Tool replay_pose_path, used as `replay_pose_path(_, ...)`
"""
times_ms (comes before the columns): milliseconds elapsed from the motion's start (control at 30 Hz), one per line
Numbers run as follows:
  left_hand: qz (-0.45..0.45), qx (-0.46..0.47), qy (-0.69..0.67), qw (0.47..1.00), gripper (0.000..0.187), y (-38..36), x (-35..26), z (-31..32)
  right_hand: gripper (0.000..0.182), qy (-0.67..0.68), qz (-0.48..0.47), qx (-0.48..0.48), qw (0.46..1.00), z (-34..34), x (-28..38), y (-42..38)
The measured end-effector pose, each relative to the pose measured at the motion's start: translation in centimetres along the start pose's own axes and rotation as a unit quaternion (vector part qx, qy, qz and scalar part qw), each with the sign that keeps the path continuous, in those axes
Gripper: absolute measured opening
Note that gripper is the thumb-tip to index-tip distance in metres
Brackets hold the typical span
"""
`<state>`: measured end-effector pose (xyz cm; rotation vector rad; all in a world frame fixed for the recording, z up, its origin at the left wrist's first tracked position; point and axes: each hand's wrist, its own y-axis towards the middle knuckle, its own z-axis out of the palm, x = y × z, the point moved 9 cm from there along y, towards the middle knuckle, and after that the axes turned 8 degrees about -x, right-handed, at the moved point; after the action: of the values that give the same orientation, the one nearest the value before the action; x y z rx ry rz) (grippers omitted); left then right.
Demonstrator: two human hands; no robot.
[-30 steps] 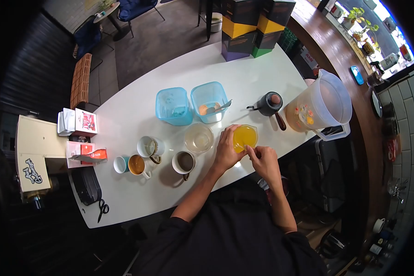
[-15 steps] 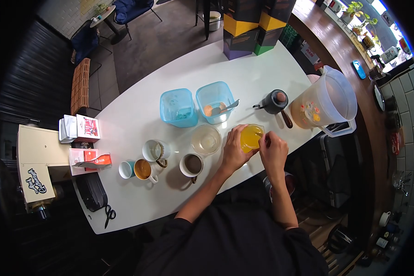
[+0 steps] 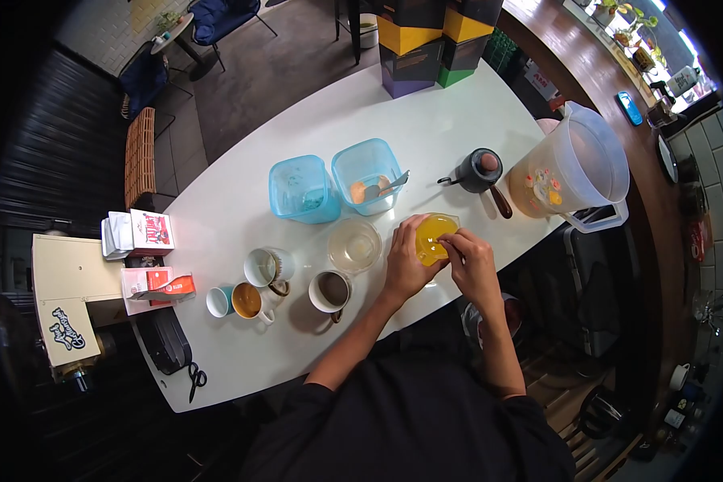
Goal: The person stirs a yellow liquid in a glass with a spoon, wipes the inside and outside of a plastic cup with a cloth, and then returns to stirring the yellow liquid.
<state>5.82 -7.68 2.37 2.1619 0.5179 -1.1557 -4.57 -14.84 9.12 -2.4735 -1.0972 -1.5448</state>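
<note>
A clear cup of yellow liquid point(image 3: 434, 240) stands near the front edge of the white table point(image 3: 281, 132). My left hand point(image 3: 407, 261) is wrapped round its left side. Over the cup's right rim, my right hand point(image 3: 472, 263) has its fingers pinched together; what they grip is too small to make out. Left of the cup is a clear round bowl point(image 3: 354, 246). Behind are two blue plastic containers point(image 3: 304, 189) point(image 3: 367, 175), the right one holding orange powder and a spoon. A mug with dark contents point(image 3: 330, 292) stands nearest my left forearm.
Several cups, one with brown liquid point(image 3: 247, 300), stand at the left. Black scissors point(image 3: 196, 379) lie at the front left corner. A dark pot point(image 3: 480, 170) and a large clear pitcher point(image 3: 570, 169) are at the right. Black boxes point(image 3: 410, 64) stand at the back.
My right hand has shifted slightly left and up, further over the cup. My left hand stays round the cup. The whole view has shifted a little.
</note>
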Motion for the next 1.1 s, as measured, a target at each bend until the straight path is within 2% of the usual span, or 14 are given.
replay_pose_path(133,0.009,0.002,-0.008,1.000,0.085,0.1,-0.1,-0.2,0.008,-0.020,0.024,0.042,0.999,-0.8,0.0,-0.2)
replay_pose_path(200,0.016,0.001,-0.010,1.000,0.084,0.0,-0.4,-0.1,0.007,-0.057,-0.009,0.046,0.997,-1.3,0.3,-0.2)
replay_pose_path(333,0.014,-0.009,-0.014,1.000,0.083,0.1,-0.5,-0.2,0.008,-0.090,-0.018,0.024,0.995,-1.7,0.2,-0.2)
replay_pose_path(400,0.015,-0.012,-0.014,1.000,0.082,0.2,-0.5,-0.2,0.011,-0.103,-0.017,-0.018,0.994,-2.0,-0.2,-0.1)
replay_pose_path(733,0.004,0.003,-0.005,1.000,0.085,0.1,-0.2,-0.1,0.013,0.000,-0.013,-0.018,1.000,-0.5,-0.4,0.4)
replay_pose_path(800,0.005,0.002,0.000,1.000,0.085,0.1,-0.1,-0.2,0.010,0.010,-0.002,0.013,1.000,-0.1,-0.1,0.3)
replay_pose_path(1000,0.007,0.004,-0.010,1.000,0.085,0.0,-0.1,-0.1,0.009,-0.024,-0.008,0.067,0.997,-0.7,0.1,-0.3)
replay_pose_path(1100,0.001,0.006,-0.008,1.000,0.085,0.1,-0.1,-0.1,0.009,-0.044,-0.006,0.064,0.997,-1.2,0.3,-0.2)
